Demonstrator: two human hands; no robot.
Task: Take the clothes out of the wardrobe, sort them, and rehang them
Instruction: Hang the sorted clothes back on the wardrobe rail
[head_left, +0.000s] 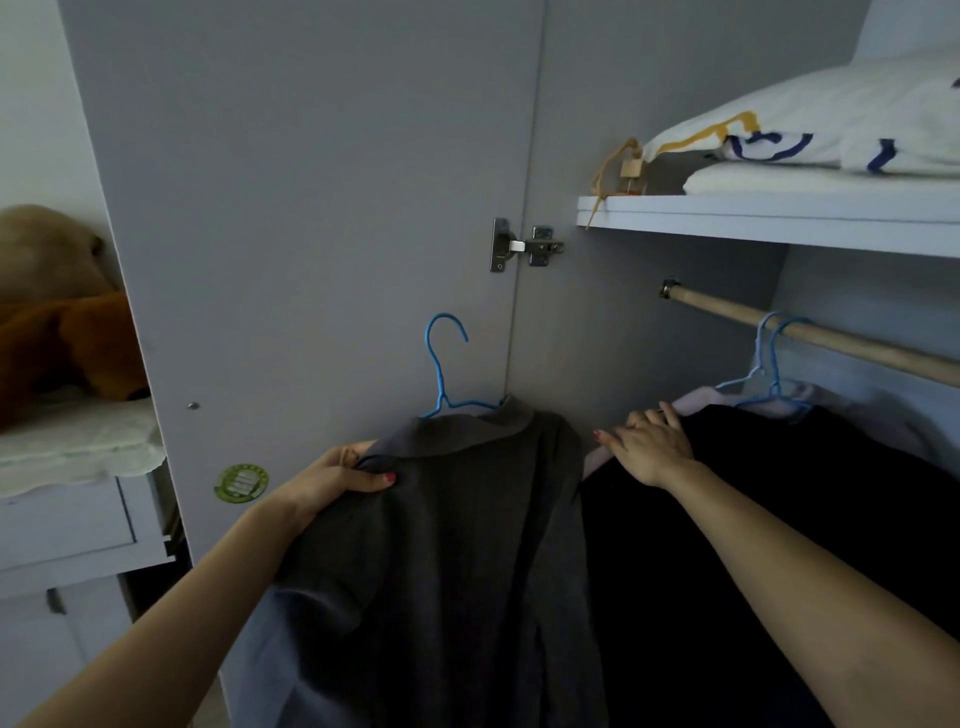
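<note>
A dark grey collared garment (457, 545) hangs on a blue hanger (441, 364) that is off the rail, in front of the open wardrobe door. My left hand (337, 475) grips this garment at its left shoulder. My right hand (649, 441) rests flat, fingers spread, on the shoulder of a black garment (779, 519) inside the wardrobe. That garment and a pale pink one (696, 402) hang on blue hangers (774, 364) from the wooden rail (857, 345).
The grey wardrobe door (311, 208) stands open on the left, its metal hinge (524, 245) at mid height. A shelf (753, 215) above the rail carries folded white bedding (831, 124). Further left, a brown plush toy (57, 322) lies on a white cabinet (67, 519).
</note>
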